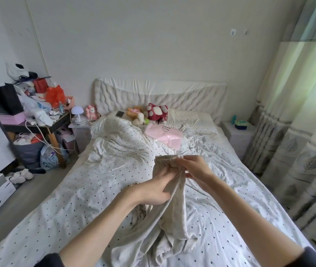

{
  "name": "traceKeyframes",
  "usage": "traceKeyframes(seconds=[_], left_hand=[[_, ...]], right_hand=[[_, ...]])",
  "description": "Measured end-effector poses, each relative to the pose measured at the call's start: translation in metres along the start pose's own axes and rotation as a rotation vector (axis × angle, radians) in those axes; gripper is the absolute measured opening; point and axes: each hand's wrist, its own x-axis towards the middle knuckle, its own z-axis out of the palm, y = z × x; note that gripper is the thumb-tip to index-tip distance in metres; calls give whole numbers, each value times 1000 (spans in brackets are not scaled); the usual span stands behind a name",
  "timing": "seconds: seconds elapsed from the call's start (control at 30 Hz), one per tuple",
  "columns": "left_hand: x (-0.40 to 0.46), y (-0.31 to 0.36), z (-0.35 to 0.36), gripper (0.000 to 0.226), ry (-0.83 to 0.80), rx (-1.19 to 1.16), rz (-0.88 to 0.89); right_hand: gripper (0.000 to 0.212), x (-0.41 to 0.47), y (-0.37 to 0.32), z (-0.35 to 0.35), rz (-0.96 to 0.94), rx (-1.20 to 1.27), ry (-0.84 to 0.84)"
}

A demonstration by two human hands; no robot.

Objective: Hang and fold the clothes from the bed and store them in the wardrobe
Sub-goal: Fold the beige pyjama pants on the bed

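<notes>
Beige, crinkled fabric is hanging between both hands over the middle of the bed [76, 199], its lower end lying bunched on the dotted sheet. At far left a cluttered desk [38, 124] is standing beside a small lamp [77, 110]. The left hand [153, 189] is gripping the beige garment [172, 218] partway down, fingers curled into the cloth. The right hand [193, 167] is pinching its gathered top edge. Beyond them, a pink bag [165, 132] is lying near the stuffed toys [147, 112], and curtains [297, 112] are hanging at right.

White walls [153, 45], grey floor [28, 191], cluttered desk [38, 124], daylit leaf-print curtains [303, 132]
</notes>
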Motion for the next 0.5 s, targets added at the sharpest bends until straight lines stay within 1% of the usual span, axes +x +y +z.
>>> traceKeyframes(seconds=[0.03, 0.07, 0.13, 0.17, 0.2, 0.23, 0.27, 0.3, 0.33, 0.37, 0.4, 0.47, 0.5], left_hand=[[-2, 1, -1, 73, 23, -67, 34], [-4, 0, -6, 66, 106, -148, 61], [-8, -5, -23, 50, 441, -295, 52], [-11, -10, -36, 50, 586, -358, 22], [-13, -14, -49, 68, 643, -409, -8], [-14, -18, -60, 96, 585, -464, -25], [-14, -18, -68, 120, 461, -512, -38], [-13, -17, -72, 133, 340, -548, -41], [-9, -13, -73, 134, 251, -565, -24], [-5, -9, -73, 125, 206, -579, -1], [0, -4, -73, 106, 197, -592, 17], [7, 8, -74, 50, 227, -561, 72], [10, 15, -76, 34, 261, -500, 95]], right_hand=[[22, 0, -2, -4, -4, -6, 6], [21, -1, -5, -10, -9, 4, -17], [23, -5, -13, -24, -35, 71, -139], [21, -9, -20, -32, -49, 125, -210], [19, -13, -27, -39, -58, 190, -271], [18, -16, -34, -45, -68, 254, -313], [18, -20, -41, -51, -82, 302, -336], [18, -24, -48, -54, -91, 336, -361], [16, -27, -54, -58, -100, 351, -380], [14, -30, -58, -62, -110, 348, -395], [13, -34, -62, -67, -121, 334, -403], [18, -41, -68, -76, -136, 270, -398], [21, -44, -69, -82, -149, 187, -354]])
